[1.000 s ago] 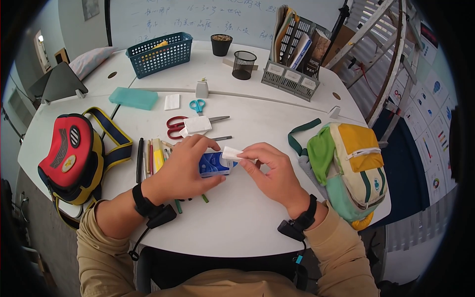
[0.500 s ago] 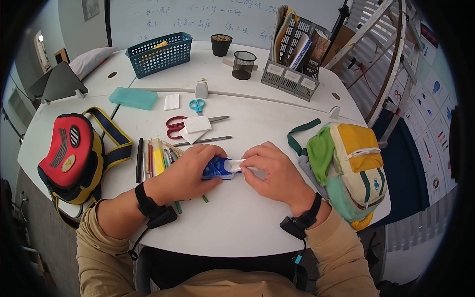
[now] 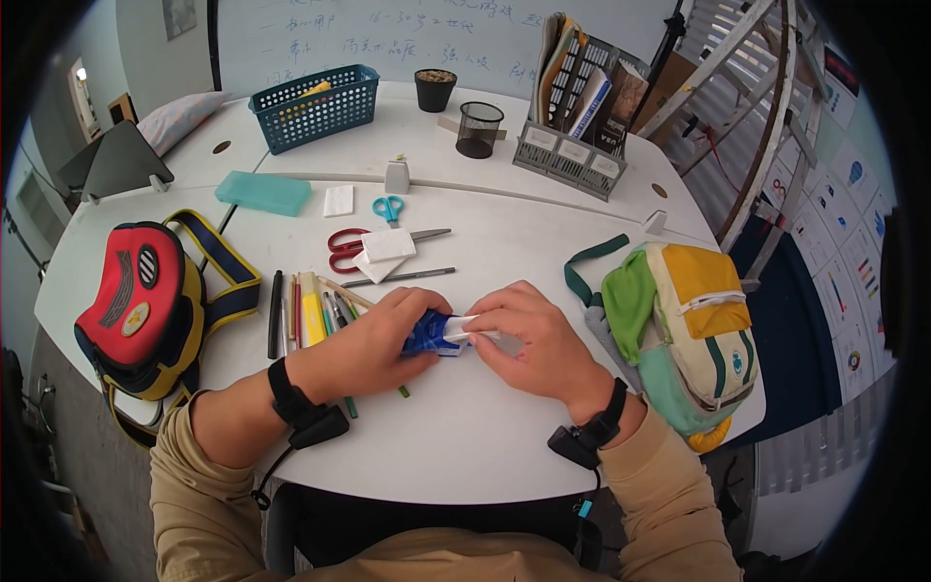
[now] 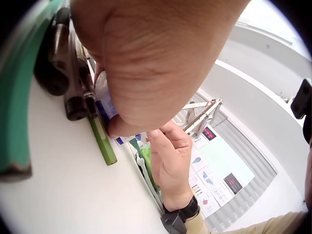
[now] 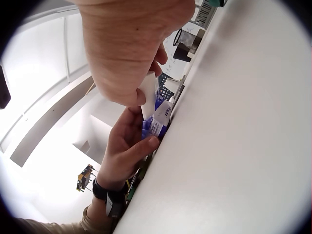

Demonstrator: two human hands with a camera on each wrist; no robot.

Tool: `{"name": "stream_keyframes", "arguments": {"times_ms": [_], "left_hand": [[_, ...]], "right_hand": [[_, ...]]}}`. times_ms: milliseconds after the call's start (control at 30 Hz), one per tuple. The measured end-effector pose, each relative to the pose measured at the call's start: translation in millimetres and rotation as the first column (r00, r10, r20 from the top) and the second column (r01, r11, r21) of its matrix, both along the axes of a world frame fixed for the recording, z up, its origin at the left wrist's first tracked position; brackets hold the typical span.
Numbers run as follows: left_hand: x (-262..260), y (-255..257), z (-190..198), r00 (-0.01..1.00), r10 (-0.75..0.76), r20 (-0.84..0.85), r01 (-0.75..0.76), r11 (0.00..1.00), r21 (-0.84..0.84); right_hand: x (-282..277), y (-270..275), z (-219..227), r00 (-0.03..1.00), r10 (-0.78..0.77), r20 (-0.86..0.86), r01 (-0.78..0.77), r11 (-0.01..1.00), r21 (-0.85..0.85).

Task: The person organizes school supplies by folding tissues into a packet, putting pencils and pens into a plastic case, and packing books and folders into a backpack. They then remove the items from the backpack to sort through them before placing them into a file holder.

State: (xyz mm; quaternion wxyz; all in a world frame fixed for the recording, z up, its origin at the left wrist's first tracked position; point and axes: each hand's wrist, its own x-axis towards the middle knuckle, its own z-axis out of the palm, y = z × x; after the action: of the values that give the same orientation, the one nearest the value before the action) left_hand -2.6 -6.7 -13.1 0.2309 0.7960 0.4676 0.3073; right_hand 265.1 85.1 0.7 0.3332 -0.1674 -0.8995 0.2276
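Left hand (image 3: 373, 339): your fingers are grasping the blue packet (image 3: 423, 336).
Right hand (image 3: 535, 339): your fingers are pinching the white tissue (image 3: 460, 328) at the packet's end.
Blue packet: between your 2 hands, over the worktop (image 3: 465, 436); whether it touches, I cannot tell.
Pens (image 3: 311, 312): beside your left hand.
Red scissors (image 3: 346, 252): beyond the packet, partly under white squares (image 3: 388, 244).

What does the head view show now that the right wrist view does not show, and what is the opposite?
Only head: the red-handled scissors and the teal case.
Only right wrist: the ceiling.
Both: the left hand gripping the blue packet, the right hand pinching the white piece, and the mesh cup.
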Motion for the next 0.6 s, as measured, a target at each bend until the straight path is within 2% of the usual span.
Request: {"name": "stream_keyframes", "arguments": {"times_ms": [367, 467, 600], "left_hand": [[-0.3, 0.1, -3.0, 1.0, 0.009, 0.02, -0.008, 0.999, -0.053], [-0.2, -0.1, -4.0, 1.0, 0.011, 0.028, -0.01, 0.998, -0.065], [0.4, 0.3, -5.0, 1.0, 0.011, 0.026, -0.01, 0.999, -0.05]], "right_hand": [[-1.3, 0.9, -6.3, 1.0, 0.009, 0.018, -0.008, 0.998, -0.057], [-0.7, -5.6, 0.4, 0.998, 0.019, 0.058, -0.001, 0.957, -0.289], [-2.2, 0.1, -11.8, 0.999, 0.037, 0.036, -0.021, 0.932, -0.361]]}}
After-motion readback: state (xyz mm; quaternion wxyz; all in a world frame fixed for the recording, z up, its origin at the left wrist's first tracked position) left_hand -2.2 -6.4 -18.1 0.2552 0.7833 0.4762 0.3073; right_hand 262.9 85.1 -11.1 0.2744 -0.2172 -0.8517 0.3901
